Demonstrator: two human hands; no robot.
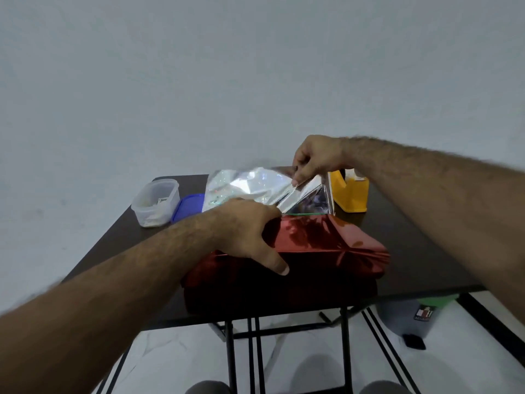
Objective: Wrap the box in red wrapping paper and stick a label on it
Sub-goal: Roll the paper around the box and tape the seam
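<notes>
The box [284,291] sits at the near edge of a dark table, covered on its top and front by shiny red wrapping paper [326,240]. The paper's far flap [255,186] stands up behind the box and shows its silver underside. My left hand [250,231] lies on the box top with fingers spread, pressing the red paper down. My right hand [315,159] pinches the top edge of the silver flap between thumb and fingers, above the far right of the box. No label is visible.
A yellow tape dispenser [350,194] stands at the back right of the dark table [426,251]. At the back left are a clear plastic tub [154,201] and its blue lid [189,207]. A grey bag [412,317] lies on the floor at right.
</notes>
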